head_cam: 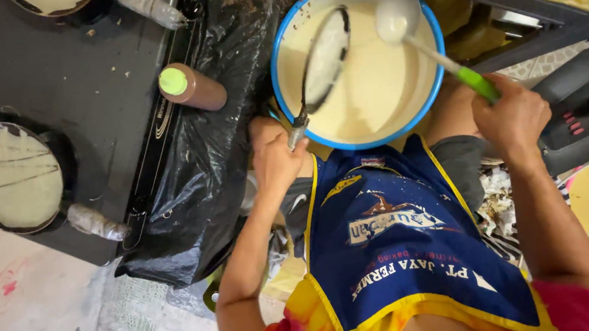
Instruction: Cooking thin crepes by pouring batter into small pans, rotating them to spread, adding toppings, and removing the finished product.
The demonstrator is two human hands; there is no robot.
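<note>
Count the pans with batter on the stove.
2. One pan sits at the stove's near left, its batter spread thin; the other pan is at the top edge, mostly cut off by the frame. More may lie out of view.

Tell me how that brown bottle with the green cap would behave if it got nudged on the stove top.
The brown bottle lies on its side on the dark stove top, so it would probably roll rather than tip. Its round body looks smooth, so likely a bit slippery to grab. It seems small and fairly light; how full it is cannot be told.
</note>
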